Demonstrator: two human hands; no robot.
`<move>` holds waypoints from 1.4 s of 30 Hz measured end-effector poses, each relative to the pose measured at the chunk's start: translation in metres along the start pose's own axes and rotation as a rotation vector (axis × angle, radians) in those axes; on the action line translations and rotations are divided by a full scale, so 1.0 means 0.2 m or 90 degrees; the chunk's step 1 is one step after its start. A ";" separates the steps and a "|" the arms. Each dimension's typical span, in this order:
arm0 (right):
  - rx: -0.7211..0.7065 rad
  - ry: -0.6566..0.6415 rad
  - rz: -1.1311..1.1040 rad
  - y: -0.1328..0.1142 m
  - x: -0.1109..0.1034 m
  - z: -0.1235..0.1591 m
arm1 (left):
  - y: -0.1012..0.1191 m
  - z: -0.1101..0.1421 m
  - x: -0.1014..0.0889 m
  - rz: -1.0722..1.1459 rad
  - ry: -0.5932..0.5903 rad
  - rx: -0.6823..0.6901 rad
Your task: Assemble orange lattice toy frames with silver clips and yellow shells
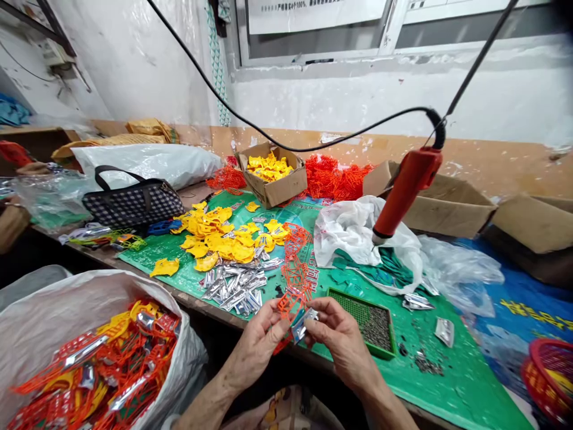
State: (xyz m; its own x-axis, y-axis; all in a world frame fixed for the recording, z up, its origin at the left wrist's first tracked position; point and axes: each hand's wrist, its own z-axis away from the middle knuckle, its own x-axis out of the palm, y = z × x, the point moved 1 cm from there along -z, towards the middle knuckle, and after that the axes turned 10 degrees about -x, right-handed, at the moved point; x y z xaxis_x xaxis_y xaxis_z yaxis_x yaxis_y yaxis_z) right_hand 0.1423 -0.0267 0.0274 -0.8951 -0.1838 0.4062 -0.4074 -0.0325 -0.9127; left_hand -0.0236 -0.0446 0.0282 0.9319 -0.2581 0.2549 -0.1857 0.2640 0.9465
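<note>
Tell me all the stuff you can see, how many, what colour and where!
Cut-out pieces: many, yellow, mid-table
Metallic-looking pieces: many, silver, before the yellow ones
Lattice pieces: many, orange-red, back and middle
Power screwdriver: one, red and black, hanging right
Tray: one, green, right of the hands
Screw-like bits: many, dark grey, mostly in the tray
Cardboard boxes: several, brown, along the wall
Handbag: one, checked, dark and white, left
Open sack: one, white, front left, full of mixed pieces
Basket: one, red, far right
Table sheet: green, underneath
Other person's hand: one, far left
Left hand: one, bare, front middle
Right hand: one, bare, beside it
</note>
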 end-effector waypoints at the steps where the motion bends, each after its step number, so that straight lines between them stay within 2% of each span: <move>1: -0.001 0.004 -0.001 0.00 0.00 0.00 | 0.00 -0.01 0.00 0.007 0.001 -0.009; 4: -0.013 0.014 0.014 -0.01 -0.03 0.01 | -0.01 -0.06 0.00 -0.049 0.020 -0.028; 7: -0.022 0.024 0.037 -0.02 -0.07 0.01 | 0.02 -0.10 0.00 -0.252 0.063 0.030; 9: -0.024 0.036 0.042 -0.02 -0.10 0.00 | 0.05 -0.12 0.00 -0.406 0.124 0.100; 11: -0.018 0.043 0.043 -0.02 -0.12 -0.02 | 0.08 -0.12 0.00 -0.541 0.216 0.171; 14: -0.011 0.043 0.049 -0.02 -0.14 -0.04 | 0.10 -0.13 -0.02 -0.638 0.296 0.239; 20: -0.008 0.027 0.078 -0.02 -0.15 -0.06 | 0.11 -0.15 -0.10 -0.513 0.320 0.225; 24: 0.004 -0.002 0.073 -0.04 -0.13 -0.06 | 0.10 -0.15 -0.07 -0.431 0.236 0.154; 29: 0.016 -0.016 0.032 -0.04 -0.11 -0.07 | 0.09 -0.16 0.00 -0.305 0.126 -0.021; 33: 0.014 0.003 0.017 -0.01 -0.12 -0.07 | 0.07 -0.16 0.00 -0.198 0.077 -0.076; 36: -0.030 0.032 0.050 0.02 -0.13 -0.05 | 0.03 -0.17 -0.01 -0.085 0.019 -0.123; 39: -0.112 0.042 0.136 0.04 -0.13 -0.03 | -0.02 -0.17 -0.03 -0.045 0.080 -0.140; 42: -0.202 0.003 0.203 0.02 -0.13 -0.02 | -0.02 -0.18 -0.02 -0.080 0.117 -0.130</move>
State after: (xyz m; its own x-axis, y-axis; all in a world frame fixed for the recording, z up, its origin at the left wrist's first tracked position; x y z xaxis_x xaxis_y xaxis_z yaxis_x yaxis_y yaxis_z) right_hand 0.1632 -0.0180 0.0126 -0.9855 -0.1309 0.1081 -0.1459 0.3282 -0.9333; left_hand -0.0160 -0.0119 0.0157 0.9877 -0.1334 0.0812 -0.0167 0.4265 0.9043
